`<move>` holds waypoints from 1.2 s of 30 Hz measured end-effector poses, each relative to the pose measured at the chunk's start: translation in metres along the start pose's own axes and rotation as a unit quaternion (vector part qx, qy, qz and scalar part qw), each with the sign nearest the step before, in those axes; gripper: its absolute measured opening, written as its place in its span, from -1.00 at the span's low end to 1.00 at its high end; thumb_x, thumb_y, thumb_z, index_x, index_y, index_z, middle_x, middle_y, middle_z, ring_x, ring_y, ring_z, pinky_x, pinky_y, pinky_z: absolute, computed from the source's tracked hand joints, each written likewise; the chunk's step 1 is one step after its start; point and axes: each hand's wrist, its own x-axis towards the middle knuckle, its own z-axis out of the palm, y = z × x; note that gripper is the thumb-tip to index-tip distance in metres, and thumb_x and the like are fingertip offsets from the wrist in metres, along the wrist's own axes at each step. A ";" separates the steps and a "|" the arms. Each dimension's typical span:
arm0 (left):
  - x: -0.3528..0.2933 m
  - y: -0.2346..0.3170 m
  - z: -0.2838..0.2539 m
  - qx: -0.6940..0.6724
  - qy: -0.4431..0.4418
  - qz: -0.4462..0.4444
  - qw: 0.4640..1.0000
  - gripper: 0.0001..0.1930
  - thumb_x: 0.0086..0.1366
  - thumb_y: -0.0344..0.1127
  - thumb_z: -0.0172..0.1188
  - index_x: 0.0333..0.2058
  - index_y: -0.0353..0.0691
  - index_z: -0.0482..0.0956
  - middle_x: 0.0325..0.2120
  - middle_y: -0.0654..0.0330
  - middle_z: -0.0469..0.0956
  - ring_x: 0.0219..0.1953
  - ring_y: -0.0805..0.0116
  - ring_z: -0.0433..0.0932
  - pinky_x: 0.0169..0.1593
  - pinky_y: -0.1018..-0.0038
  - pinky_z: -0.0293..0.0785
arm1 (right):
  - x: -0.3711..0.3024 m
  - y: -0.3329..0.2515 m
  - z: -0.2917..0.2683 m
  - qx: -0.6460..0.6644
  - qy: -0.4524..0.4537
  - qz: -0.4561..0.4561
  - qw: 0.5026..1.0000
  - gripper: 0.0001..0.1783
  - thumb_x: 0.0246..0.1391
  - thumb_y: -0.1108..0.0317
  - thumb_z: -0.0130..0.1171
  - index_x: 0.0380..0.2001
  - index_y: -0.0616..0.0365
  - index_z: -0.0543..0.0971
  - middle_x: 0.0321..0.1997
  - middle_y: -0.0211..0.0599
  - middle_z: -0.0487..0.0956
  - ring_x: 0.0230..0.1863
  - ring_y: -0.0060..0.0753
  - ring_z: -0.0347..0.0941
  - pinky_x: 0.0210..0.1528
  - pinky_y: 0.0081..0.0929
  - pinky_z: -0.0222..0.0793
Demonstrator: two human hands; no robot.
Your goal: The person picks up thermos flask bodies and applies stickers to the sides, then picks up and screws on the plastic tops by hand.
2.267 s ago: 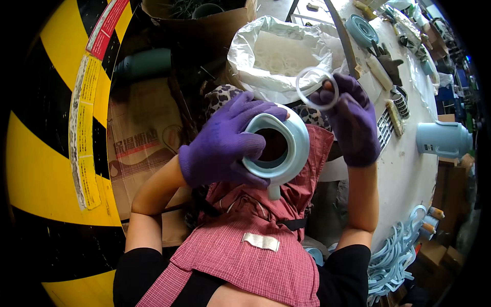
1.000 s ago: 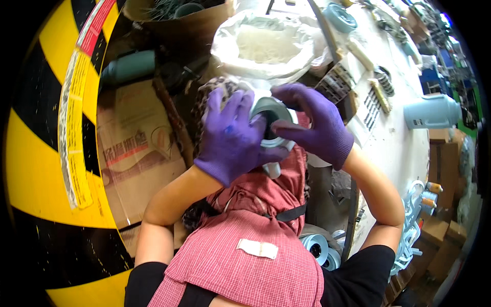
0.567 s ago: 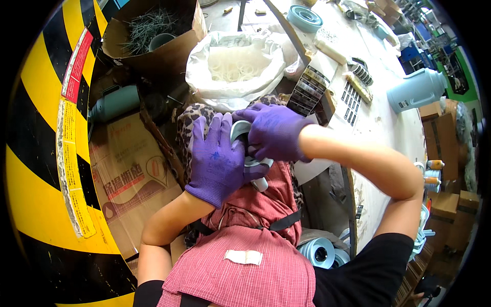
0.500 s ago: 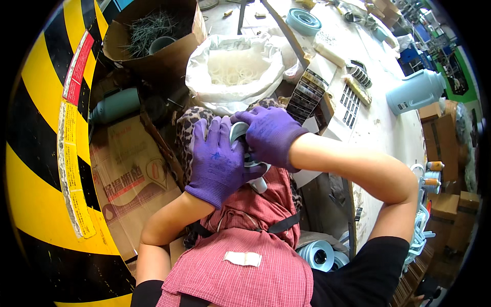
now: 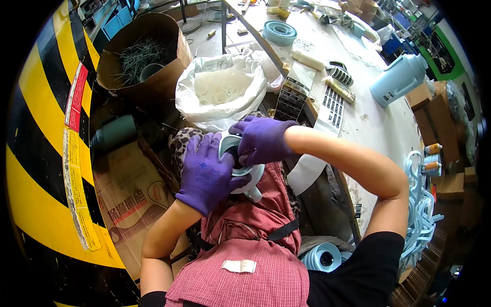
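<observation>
A light blue jug (image 5: 257,175) rests upright in my lap, its open mouth facing up and its handle pointing toward me. My left hand (image 5: 204,171), in a purple knitted glove, is wrapped around the jug's left side, with the thumb across the near side. From the right, my right hand (image 5: 262,142), gloved the same way, bends over the mouth with its fingers curled at the rim. Its fingertips are partly hidden, so any small part beneath them cannot be made out. Just beyond my knees stands a white bag (image 5: 204,118) holding translucent rings.
A cardboard box (image 5: 180,48) of thin greenish sticks is at the far left. On the worktable (image 5: 365,130) are a blue jug (image 5: 399,84), blue rings (image 5: 280,31) and label sheets (image 5: 292,97). A striped panel (image 5: 33,169) borders the left; blue handles (image 5: 422,220) hang at right.
My view has shifted, so the bag and table sit further left. The jug's mouth shows more openly, and my right hand has turned with its fingers now bent over the rim.
</observation>
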 end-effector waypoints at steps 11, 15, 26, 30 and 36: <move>-0.001 -0.012 0.007 -0.054 0.027 0.010 0.998 -0.40 -0.01 0.20 0.43 -0.21 -0.23 0.64 0.08 -0.15 0.50 0.18 -0.15 0.43 0.25 -0.04 0.30 | -0.010 0.025 0.022 0.167 0.068 -0.081 0.980 -0.69 0.15 0.04 0.33 -0.11 -0.13 0.78 0.53 0.11 0.19 0.48 0.28 0.10 0.52 0.06 -0.10; 0.000 -0.009 0.016 -0.070 0.043 -0.012 0.997 -0.41 -0.01 0.15 0.46 -0.14 -0.19 0.64 0.12 -0.15 0.48 0.17 -0.17 0.44 0.23 0.01 0.36 | -0.006 0.003 0.035 0.110 0.123 -0.042 0.985 -0.64 0.04 0.00 0.41 -0.14 -0.09 0.79 0.52 0.14 0.19 0.49 0.28 0.07 0.50 0.12 -0.09; 0.000 -0.040 0.009 -0.180 0.035 0.088 0.979 -0.44 -0.13 0.01 0.61 -0.23 -0.19 0.61 0.11 -0.17 0.53 0.16 -0.15 0.54 0.20 0.13 0.46 | -0.011 -0.027 0.057 0.244 0.478 0.006 0.844 -0.57 -0.08 0.27 0.43 -0.11 0.07 0.56 0.11 -0.03 0.58 0.03 0.08 0.58 0.07 -0.17 0.54; -0.019 -0.046 0.008 -0.410 -0.026 0.058 0.910 -0.66 0.05 -0.31 0.53 -0.33 -0.23 0.51 0.22 -0.19 0.39 0.23 -0.15 0.45 0.20 0.20 0.44 | 0.007 -0.017 0.068 0.259 0.417 -0.007 0.871 -0.61 -0.14 0.43 0.27 -0.13 0.09 0.57 -0.10 -0.07 0.57 0.01 0.11 0.49 0.11 -0.10 0.42; -0.017 -0.026 0.003 -0.118 0.039 0.005 0.992 -0.70 0.16 -0.07 0.41 -0.38 -0.16 0.57 0.14 -0.05 0.50 0.31 -0.29 0.29 0.37 -0.14 0.09 | 0.016 -0.009 0.079 0.249 0.433 -0.031 0.866 -0.64 -0.16 0.47 0.22 -0.18 0.11 0.56 -0.15 -0.09 0.56 -0.03 0.08 0.46 0.12 -0.14 0.36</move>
